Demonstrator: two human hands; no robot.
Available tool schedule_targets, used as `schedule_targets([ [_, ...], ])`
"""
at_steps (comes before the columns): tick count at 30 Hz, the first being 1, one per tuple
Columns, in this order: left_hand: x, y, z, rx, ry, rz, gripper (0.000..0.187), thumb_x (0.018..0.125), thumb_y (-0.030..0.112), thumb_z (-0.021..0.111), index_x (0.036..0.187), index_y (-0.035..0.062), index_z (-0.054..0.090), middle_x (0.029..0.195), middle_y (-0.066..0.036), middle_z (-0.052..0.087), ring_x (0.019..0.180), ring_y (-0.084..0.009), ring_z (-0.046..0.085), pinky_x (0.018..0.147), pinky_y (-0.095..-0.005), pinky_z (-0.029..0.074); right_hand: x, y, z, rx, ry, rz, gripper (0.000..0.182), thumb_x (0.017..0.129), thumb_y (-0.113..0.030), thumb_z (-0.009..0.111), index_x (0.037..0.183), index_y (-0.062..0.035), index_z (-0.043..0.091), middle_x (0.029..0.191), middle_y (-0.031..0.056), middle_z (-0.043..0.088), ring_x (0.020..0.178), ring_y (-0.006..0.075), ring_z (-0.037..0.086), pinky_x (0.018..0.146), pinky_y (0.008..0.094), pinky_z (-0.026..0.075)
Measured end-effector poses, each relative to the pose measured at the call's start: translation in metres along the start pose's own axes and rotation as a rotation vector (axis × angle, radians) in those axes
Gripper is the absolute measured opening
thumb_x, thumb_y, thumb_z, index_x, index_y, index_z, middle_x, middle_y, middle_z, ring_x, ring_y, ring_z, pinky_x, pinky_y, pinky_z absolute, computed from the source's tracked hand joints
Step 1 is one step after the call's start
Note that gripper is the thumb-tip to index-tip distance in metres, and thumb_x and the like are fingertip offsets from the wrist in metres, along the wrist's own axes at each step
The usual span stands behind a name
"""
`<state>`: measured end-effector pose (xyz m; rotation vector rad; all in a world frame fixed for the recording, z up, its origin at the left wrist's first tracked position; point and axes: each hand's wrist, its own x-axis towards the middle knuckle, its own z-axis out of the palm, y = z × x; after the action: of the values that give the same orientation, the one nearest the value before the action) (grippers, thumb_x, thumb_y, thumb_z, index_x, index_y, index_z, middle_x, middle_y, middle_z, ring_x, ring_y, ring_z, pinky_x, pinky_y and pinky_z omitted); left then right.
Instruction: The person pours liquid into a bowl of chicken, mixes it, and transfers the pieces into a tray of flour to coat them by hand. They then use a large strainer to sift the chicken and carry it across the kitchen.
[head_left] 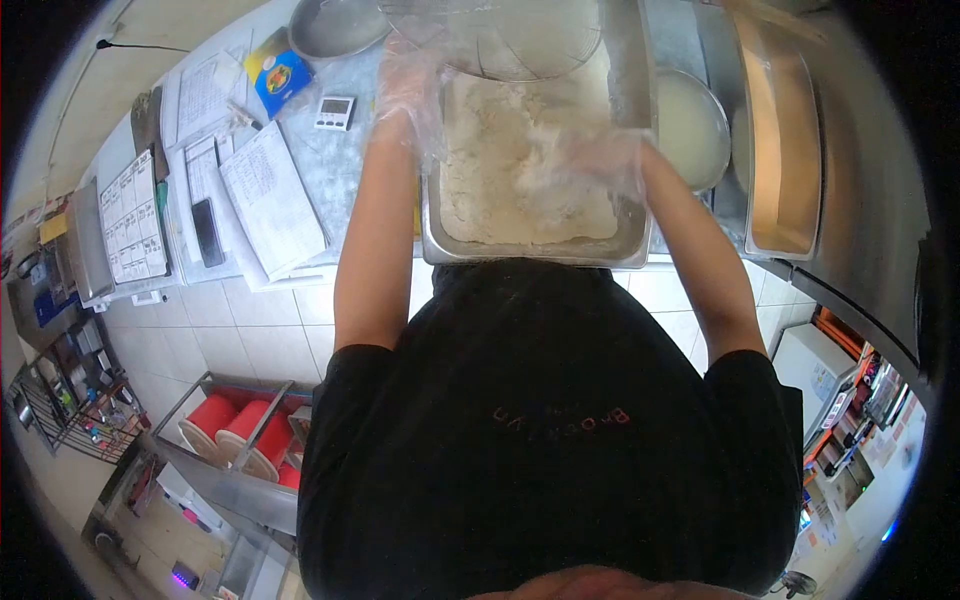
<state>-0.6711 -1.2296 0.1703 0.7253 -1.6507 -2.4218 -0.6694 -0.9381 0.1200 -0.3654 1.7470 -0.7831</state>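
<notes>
A deep metal tray (434, 225) holds pale flour (490, 200) with a lumpy, uneven surface. My right hand (590, 160), in a clear plastic glove, is over the flour at the tray's right side; motion blurs its fingers. My left hand (408, 85), gloved too, is at the tray's upper left edge, beside a round wire sieve (520, 45). The sieve lies across the far part of the tray. The left fingers are partly hidden by the glove and the sieve's rim, and their grip is unclear.
Left on the table are a timer (335, 113), a blue and yellow packet (278, 82), papers (270, 195), a phone (207, 232) and a metal bowl (340, 25). Right of the tray stand a round bowl of pale contents (690, 130) and a long metal container (785, 150).
</notes>
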Motion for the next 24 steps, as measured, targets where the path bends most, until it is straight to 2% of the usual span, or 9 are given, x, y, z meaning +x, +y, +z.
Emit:
schedule_targets([
  [1,-0.004,0.002,0.002,-0.002,0.012,-0.012,0.082,0.078,-0.013,0.072,0.15,0.0044,0.036,0.137,-0.017,0.058,0.111,-0.0312,0.068,0.089,-0.0427,0.06,0.01,-0.005,-0.01,-0.007,-0.006,0.001,0.054,0.098,-0.039,0.064,0.143,-0.0095,0.058,0.137,0.0164,0.066,0.127,0.028,0.062,0.104,0.041,0.048],
  [3,0.001,-0.002,-0.001,-0.006,0.028,-0.019,0.082,0.078,-0.012,0.072,0.15,0.0045,0.036,0.138,-0.017,0.057,0.112,-0.0311,0.068,0.092,-0.0439,0.058,0.032,-0.024,-0.028,-0.156,0.327,0.205,0.051,0.103,-0.044,0.054,0.147,-0.0162,0.056,0.15,0.0124,0.056,0.14,0.0282,0.051,0.117,0.0457,0.038],
  [4,0.009,-0.008,-0.005,0.01,0.019,-0.002,0.083,0.078,-0.011,0.073,0.151,0.0052,0.036,0.14,-0.016,0.056,0.113,-0.0312,0.068,0.095,-0.0449,0.056,0.047,-0.002,-0.035,-0.161,0.326,0.201,0.051,0.103,-0.044,0.054,0.147,-0.0162,0.056,0.15,0.0124,0.056,0.14,0.0282,0.051,0.117,0.0457,0.038],
  [8,0.011,-0.006,-0.004,0.02,-0.018,0.01,0.085,0.079,-0.01,0.073,0.152,0.0072,0.035,0.145,-0.015,0.054,0.116,-0.0313,0.067,0.101,-0.046,0.05,0.134,0.042,-0.003,-0.037,0.287,-0.16,0.054,0.105,-0.045,0.051,0.15,-0.0161,0.052,0.153,0.0129,0.053,0.142,0.029,0.05,0.117,0.0456,0.038],
  [12,0.002,0.004,0.0,-0.008,0.03,-0.055,0.087,0.078,-0.01,0.074,0.153,0.0084,0.035,0.146,-0.015,0.055,0.116,-0.0307,0.067,0.099,-0.0453,0.052,0.2,0.082,0.038,0.077,0.237,-0.518,0.057,0.106,-0.047,0.048,0.154,-0.0161,0.048,0.156,0.0134,0.05,0.143,0.0299,0.048,0.118,0.0455,0.038],
  [13,0.004,0.001,-0.003,0.013,0.025,-0.043,0.087,0.077,-0.011,0.073,0.152,0.0085,0.035,0.145,-0.015,0.056,0.116,-0.0308,0.067,0.098,-0.0454,0.052,0.194,0.091,0.046,0.078,0.231,-0.517,0.057,0.106,-0.047,0.048,0.154,-0.0161,0.048,0.156,0.0134,0.05,0.143,0.0299,0.048,0.118,0.0455,0.038],
  [15,0.008,0.002,-0.003,0.033,0.016,-0.023,0.087,0.077,-0.012,0.073,0.152,0.0087,0.035,0.144,-0.015,0.057,0.116,-0.0308,0.067,0.098,-0.0456,0.053,0.17,0.107,0.055,1.136,-0.349,-0.371,0.051,0.1,-0.03,0.064,0.145,-0.0067,0.056,0.14,0.0133,0.062,0.124,0.0269,0.061,0.106,0.0368,0.047],
  [24,0.014,-0.01,-0.013,-0.014,-0.002,-0.037,0.091,0.074,-0.012,0.076,0.152,0.0095,0.035,0.141,-0.015,0.058,0.117,-0.0315,0.067,0.099,-0.0441,0.053,0.107,0.115,0.079,0.772,-0.316,-0.287,0.051,0.101,-0.03,0.064,0.145,-0.0067,0.056,0.141,0.0133,0.062,0.125,0.027,0.06,0.107,0.0371,0.046],
])
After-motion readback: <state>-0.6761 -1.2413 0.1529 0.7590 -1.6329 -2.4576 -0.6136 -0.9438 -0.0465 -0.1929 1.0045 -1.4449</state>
